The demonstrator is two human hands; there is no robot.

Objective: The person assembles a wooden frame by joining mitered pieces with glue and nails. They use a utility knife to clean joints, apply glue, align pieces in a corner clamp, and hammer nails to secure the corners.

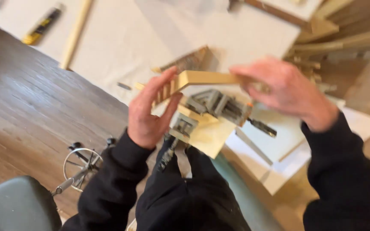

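Observation:
Both my hands hold a pale wooden strip (204,78) with a row of notches at its left end. My left hand (150,111) grips the notched left end from below, thumb on the front. On the right end my right hand (281,87) is closed over the top. Just under the strip sits a grey metal corner clamp (213,107) fixed on a light wooden piece (208,137), which rests over my lap. The picture is blurred by motion.
A pale cloth (120,38) covers the floor ahead, with a long wooden stick (76,34) and a yellow-black tool (41,26) on it. Stacked wooden slats (347,40) lie at the upper right, white boards (279,145) at the right, a wire-wheel object (82,164) on dark flooring (26,102).

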